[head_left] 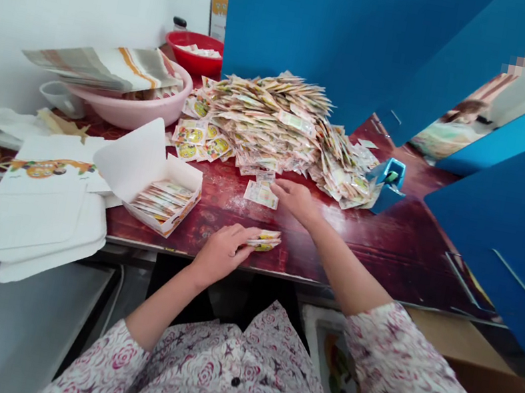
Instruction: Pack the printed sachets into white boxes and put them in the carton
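Observation:
My left hand (225,251) is wrapped round a small stack of printed sachets (265,241) near the table's front edge. Farther up, my right hand (295,201) has its fingertips closed at the right edge of a flat, pale sachet (261,194) on the table; the thumb is partly hidden. Behind it rises a large heap of sachets (270,120), some showing yellow cartoon prints. To the left of my left hand stands a white carton (183,213) with its lid raised and a row of sachets (163,198) inside.
Flattened white cartons (46,199) overhang the table's left front edge. Behind them are a pink basin (130,111) with a striped cloth (107,64) over it, a white mug (61,99) and a red basin (204,64). A blue holder (389,185) stands right of the heap, before blue panels (333,26).

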`<state>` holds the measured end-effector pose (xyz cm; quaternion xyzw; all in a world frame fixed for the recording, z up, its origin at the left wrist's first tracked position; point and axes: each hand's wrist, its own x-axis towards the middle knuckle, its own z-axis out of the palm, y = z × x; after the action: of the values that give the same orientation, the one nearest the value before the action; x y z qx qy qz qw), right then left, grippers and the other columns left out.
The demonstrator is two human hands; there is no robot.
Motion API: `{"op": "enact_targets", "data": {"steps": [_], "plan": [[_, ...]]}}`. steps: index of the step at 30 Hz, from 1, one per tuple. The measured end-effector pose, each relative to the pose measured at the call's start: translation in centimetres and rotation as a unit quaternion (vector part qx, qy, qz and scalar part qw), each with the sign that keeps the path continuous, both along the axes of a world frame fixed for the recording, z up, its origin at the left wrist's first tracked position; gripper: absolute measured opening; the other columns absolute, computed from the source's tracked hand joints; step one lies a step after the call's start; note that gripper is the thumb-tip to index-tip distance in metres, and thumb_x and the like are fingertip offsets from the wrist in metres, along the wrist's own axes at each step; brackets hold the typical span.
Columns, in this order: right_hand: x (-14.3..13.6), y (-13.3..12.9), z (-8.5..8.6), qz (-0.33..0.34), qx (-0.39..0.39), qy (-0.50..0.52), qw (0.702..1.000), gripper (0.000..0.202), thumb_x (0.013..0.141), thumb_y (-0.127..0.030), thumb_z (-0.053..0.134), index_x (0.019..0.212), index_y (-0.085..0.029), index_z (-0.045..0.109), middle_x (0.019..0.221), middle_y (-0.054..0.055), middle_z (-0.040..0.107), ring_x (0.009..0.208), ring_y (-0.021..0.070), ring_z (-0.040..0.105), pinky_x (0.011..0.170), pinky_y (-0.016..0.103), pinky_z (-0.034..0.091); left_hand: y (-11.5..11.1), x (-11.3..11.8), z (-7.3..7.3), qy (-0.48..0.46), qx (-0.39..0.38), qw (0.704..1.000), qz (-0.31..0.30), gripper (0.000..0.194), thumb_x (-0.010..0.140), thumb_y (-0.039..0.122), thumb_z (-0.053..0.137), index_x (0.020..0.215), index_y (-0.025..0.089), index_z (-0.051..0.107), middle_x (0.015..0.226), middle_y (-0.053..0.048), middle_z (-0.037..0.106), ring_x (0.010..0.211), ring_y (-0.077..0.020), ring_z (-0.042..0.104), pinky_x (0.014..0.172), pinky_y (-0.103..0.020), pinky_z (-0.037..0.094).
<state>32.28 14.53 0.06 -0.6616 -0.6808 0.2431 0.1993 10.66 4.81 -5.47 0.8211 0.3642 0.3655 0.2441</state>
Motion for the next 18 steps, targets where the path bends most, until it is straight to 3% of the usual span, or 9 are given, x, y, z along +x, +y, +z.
{"op": "enact_targets", "data": {"steps": [3,5,10,14,18], "plan": [[-1.8,3.0,-1.3,-0.059,0.004,-0.138,0.989,0.059,0.085,-0.044,0.07,0.133,-0.011,0.061,0.126,0.019,0.068,0.119,0.0345,0.063,0.099,0.04,0.049,-0.1,0.1,0.0,0.016,-0.027,0.999,0.034,0.061,0.089,0.019,0.066,0.146,0.023,0.045,0.118,-0.007,0.072,0.105,-0.0234,0.07,0.098,-0.04,0.056],[-2.8,4.1,-2.0,-0.088,-0.002,-0.149,0.985,0.063,0.082,-0.041,0.072,0.134,-0.009,0.059,0.127,0.022,0.067,0.12,0.0362,0.063,0.098,0.041,0.049,-0.1,0.1,0.0,0.025,-0.042,0.998,0.05,0.062,0.088,0.02,0.067,0.146,0.023,0.046,0.123,-0.009,0.071,0.109,-0.0249,0.069,0.1,-0.041,0.056],[-2.9,4.8,-2.4,-0.154,-0.005,-0.035,0.987,0.036,0.08,-0.022,0.066,0.114,-0.012,0.071,0.108,0.014,0.075,0.103,0.0293,0.07,0.087,0.034,0.053,0.0,0.2,0.2,0.02,-0.039,0.998,0.048,0.05,0.088,0.019,0.066,0.137,0.021,0.054,0.129,-0.01,0.069,0.115,-0.0258,0.068,0.102,-0.043,0.055],[-1.4,3.7,-1.8,-0.139,-0.003,0.018,0.99,0.022,0.084,-0.028,0.062,0.095,-0.013,0.075,0.087,0.006,0.076,0.076,0.0187,0.07,0.068,0.025,0.053,0.2,0.1,0.2,0.014,-0.014,0.999,0.03,0.035,0.089,0.016,0.065,0.124,0.019,0.062,0.113,-0.009,0.073,0.105,-0.0236,0.07,0.097,-0.04,0.057],[-0.6,1.2,-1.3,-0.087,0.034,0.114,0.989,0.025,0.081,-0.029,0.064,0.1,-0.014,0.073,0.089,0.005,0.075,0.074,0.0158,0.067,0.067,0.025,0.052,0.2,0.0,0.1,0.0,0.004,1.0,0.018,0.023,0.089,0.015,0.065,0.111,0.019,0.067,0.105,-0.008,0.072,0.1,-0.0224,0.069,0.093,-0.04,0.058]]}}
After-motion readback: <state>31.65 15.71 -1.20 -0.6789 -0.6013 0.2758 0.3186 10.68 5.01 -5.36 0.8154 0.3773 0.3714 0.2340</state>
